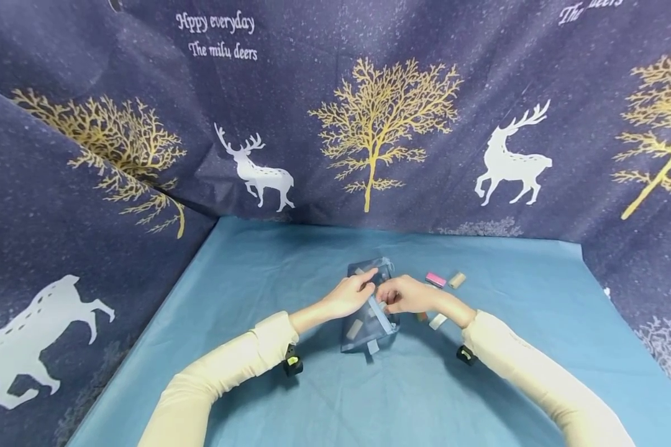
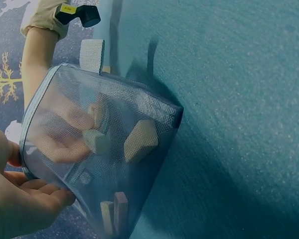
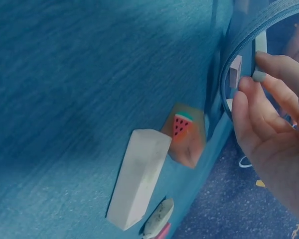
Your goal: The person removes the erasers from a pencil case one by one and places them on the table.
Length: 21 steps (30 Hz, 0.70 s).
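Observation:
A blue mesh zip pouch (image 1: 366,326) lies on the table with its mouth unzipped. My left hand (image 1: 349,295) pinches the rim of the mouth between thumb and fingers. Through that mouth reaches my right hand (image 1: 407,293), its fingertips inside the pouch in the right wrist view. Between them is a small pale grey-green piece (image 3: 259,76), perhaps an eraser, mostly hidden by the fingers. Behind the mesh, the left wrist view shows a beige block (image 2: 141,141) and a thin pinkish block (image 2: 120,214).
Right of the pouch lie a pink block (image 1: 435,279), a tan block (image 1: 456,280), a white block (image 3: 139,179) and an orange block with a watermelon picture (image 3: 188,139). A small pale oval piece (image 3: 158,218) lies near them. Patterned dark cloth (image 1: 313,124) hangs behind the blue tabletop.

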{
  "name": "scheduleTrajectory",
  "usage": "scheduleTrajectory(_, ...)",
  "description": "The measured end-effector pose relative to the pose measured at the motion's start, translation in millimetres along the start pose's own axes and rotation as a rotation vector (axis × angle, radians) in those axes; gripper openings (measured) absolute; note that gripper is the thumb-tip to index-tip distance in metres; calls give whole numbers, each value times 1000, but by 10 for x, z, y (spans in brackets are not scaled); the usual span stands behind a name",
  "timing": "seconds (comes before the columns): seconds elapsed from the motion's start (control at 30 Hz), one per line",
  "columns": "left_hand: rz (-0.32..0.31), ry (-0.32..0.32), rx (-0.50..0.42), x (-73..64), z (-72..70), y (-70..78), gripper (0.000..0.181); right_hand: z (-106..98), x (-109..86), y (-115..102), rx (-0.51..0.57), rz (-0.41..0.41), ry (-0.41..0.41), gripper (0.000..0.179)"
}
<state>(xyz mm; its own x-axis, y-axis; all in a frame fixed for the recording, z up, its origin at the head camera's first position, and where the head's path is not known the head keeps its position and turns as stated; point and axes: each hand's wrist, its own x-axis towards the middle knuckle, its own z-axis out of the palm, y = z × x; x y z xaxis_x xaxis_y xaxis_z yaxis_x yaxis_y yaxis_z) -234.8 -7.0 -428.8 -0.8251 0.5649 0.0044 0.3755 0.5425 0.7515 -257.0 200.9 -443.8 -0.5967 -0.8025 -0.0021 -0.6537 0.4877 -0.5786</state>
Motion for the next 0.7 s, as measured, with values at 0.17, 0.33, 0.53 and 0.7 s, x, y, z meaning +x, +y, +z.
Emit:
scheduleTrajectory(0.17,13,7,2,-9,0,0,47,-6,-42,22,15,20,15,12)
scheduleTrajectory(0.33,6,3,-12,-15,-17,6,48,-28,-62,27,17,43,38,12)
scheduleTrajectory(0.53,0,-7,-15,-11,-6,-11,47,-46,-78,40,10,46,39,11)
scheduleTrajectory(0.7,18,-7,-6,-1,-7,-13,47,-80,-113,36,3,64,76,15)
